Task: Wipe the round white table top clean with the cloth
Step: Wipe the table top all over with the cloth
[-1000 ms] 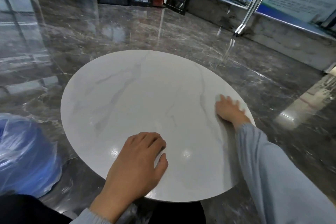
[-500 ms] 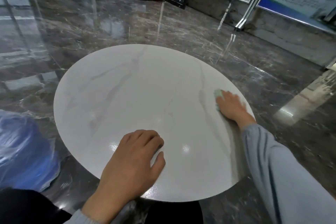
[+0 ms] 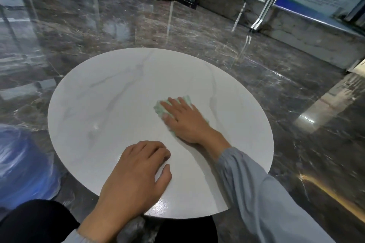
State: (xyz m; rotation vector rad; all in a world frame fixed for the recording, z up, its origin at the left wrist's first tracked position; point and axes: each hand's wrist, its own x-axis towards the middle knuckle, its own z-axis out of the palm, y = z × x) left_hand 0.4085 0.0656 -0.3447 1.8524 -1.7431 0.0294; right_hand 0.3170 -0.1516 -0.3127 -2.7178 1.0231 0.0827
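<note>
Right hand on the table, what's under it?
A pale green cloth lies under the right hand, flat on the white table top. Its edges show beyond the fingers; the part beneath the hand is covered.

The round white, grey-veined table top carries a pale green cloth under the flat right hand; the left hand rests near its near edge.

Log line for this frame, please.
step: wiping | right hand: flat on green cloth, pressing it mid table top | left hand: resting near front edge, holding nothing
</note>
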